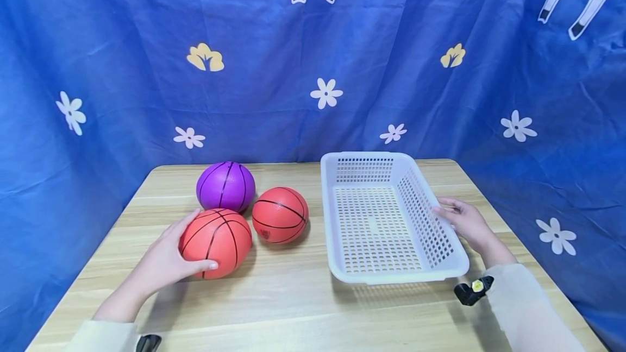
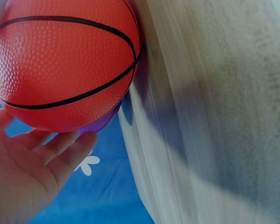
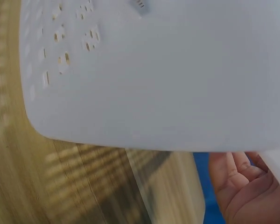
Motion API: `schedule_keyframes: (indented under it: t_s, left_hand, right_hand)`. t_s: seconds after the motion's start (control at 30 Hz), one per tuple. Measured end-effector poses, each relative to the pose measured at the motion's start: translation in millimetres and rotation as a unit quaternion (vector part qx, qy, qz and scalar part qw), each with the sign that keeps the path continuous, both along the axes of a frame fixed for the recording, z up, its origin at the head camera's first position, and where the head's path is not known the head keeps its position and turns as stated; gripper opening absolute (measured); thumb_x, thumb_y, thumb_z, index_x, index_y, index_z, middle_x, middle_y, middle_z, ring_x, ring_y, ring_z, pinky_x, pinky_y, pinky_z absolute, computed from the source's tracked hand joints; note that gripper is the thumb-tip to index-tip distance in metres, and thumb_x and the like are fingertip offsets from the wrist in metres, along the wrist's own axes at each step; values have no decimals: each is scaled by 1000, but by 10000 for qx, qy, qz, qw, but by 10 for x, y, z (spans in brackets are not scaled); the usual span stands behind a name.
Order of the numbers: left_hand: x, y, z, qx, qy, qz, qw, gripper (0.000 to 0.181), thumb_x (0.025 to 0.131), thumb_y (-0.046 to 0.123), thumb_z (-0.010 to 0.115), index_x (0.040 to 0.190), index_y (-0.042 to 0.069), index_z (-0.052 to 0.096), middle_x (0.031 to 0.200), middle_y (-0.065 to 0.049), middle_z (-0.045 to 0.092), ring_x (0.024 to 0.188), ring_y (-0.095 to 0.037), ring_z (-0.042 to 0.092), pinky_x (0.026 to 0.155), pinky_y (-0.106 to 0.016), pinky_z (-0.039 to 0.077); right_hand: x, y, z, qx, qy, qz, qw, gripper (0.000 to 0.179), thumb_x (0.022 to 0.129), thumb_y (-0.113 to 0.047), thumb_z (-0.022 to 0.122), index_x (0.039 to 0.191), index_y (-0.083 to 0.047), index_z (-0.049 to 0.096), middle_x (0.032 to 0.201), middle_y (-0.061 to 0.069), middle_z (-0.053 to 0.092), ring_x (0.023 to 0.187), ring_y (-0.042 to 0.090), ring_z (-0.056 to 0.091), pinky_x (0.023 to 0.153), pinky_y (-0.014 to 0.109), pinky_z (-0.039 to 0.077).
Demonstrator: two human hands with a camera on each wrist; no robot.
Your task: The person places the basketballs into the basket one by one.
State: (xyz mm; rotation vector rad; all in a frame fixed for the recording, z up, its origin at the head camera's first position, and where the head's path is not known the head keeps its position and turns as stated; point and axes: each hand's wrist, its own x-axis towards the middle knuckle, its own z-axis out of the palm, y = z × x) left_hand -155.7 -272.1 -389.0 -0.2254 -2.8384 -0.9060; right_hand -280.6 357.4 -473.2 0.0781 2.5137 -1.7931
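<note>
My left hand (image 1: 163, 257) holds a toy basketball (image 1: 217, 243), orange-red with black lines, at the table's left front. Its thumb lies across the near side, and the other fingers reach round the left and far side. The left wrist view shows the fingers (image 2: 67, 154) against the ball's pebbled surface. On the right, my right hand (image 1: 467, 227) grips the side rim of a white plastic basket (image 1: 330, 221), thumb over the edge. The basket's near end is raised and throws a shadow on the wood. Seen from the right wrist, the basket wall (image 3: 168, 84) hides part of that hand.
Behind the held ball sit a purple ball (image 1: 225, 186) and a second red ball (image 1: 280, 215). All stand on a light wood table (image 1: 288, 308). A blue curtain (image 1: 274, 107) with white flowers hangs behind the table and at both sides.
</note>
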Motion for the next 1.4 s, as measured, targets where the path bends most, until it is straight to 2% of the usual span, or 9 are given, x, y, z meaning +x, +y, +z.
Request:
schedule_keyframes:
  t_s: [0.17, 0.37, 0.5, 0.7, 0.8, 0.9, 1.07, 1.2, 1.4]
  left_hand:
    - [-8, 6, 9, 124, 73, -31, 9999, 107, 51, 53, 75, 137, 16, 22, 121, -19, 38, 102, -38, 41, 67, -54, 44]
    - [-5, -1, 34, 282, 118, 2, 9995, 102, 51, 50, 76, 134, 14, 28, 118, -18, 42, 99, -37, 44, 66, -52, 45]
    - [2, -19, 29, 376, 18, 106, 9992, 100, 51, 50, 76, 133, 16, 29, 116, -18, 44, 97, -37, 46, 66, -51, 45]
    - [31, -36, 49, 576, -73, 169, 9982, 95, 54, 46, 77, 133, 22, 29, 116, -17, 44, 100, -37, 44, 64, -49, 46]
    - [38, -23, 116, 741, 16, 119, 9972, 92, 56, 41, 77, 133, 23, 30, 117, -14, 45, 102, -36, 42, 65, -49, 46]
    - [37, 8, 207, 892, 115, 57, 9959, 89, 58, 37, 78, 133, 25, 30, 118, -12, 45, 104, -34, 42, 66, -48, 46]
    - [12, 100, 364, 1149, 232, -32, 9931, 88, 59, 31, 79, 132, 30, 30, 119, -7, 44, 104, -28, 43, 64, -38, 49]
    - [-40, 197, 489, 1322, 389, -238, 9902, 88, 60, 28, 79, 133, 28, 30, 121, -6, 43, 104, -28, 43, 64, -36, 49]
    - [-174, 389, 664, 1556, 385, -249, 9868, 87, 60, 29, 78, 132, 28, 31, 122, -5, 42, 106, -28, 43, 69, -43, 47]
  right_hand:
    - [89, -83, 132, -184, -119, -62, 9997, 60, 72, -46, 63, 123, -18, 45, 109, 9, 55, 89, 24, 58, 68, 36, 48]
    - [188, -163, 300, -421, -172, 92, 9989, 68, 70, -46, 64, 126, -13, 43, 111, 10, 54, 91, 25, 57, 69, 37, 48]
    - [161, -148, 278, -559, -239, 41, 9981, 66, 71, -43, 66, 125, -13, 44, 111, 8, 55, 91, 24, 57, 69, 37, 48]
    - [74, -59, 154, -707, -283, 233, 9968, 61, 75, -39, 64, 126, -14, 43, 113, 8, 54, 94, 25, 55, 70, 38, 48]
    - [48, -32, 120, -887, -287, 323, 9951, 60, 76, -36, 64, 127, -12, 43, 113, 10, 54, 95, 26, 55, 71, 38, 47]
    - [41, -34, 111, -992, -278, 252, 9944, 61, 74, -36, 66, 125, -11, 44, 112, 11, 54, 94, 27, 55, 70, 39, 47]
    - [60, -50, 135, -1022, -409, 178, 9938, 63, 71, -37, 67, 125, -13, 45, 111, 10, 55, 95, 27, 55, 72, 40, 47]
    - [117, -88, 228, -1042, -439, 360, 9929, 60, 74, -37, 65, 125, -14, 45, 111, 7, 55, 96, 25, 55, 74, 38, 46]
    - [266, -220, 450, -1171, -196, 739, 9902, 55, 80, -28, 60, 127, -5, 41, 110, 9, 56, 94, 26, 55, 73, 39, 46]
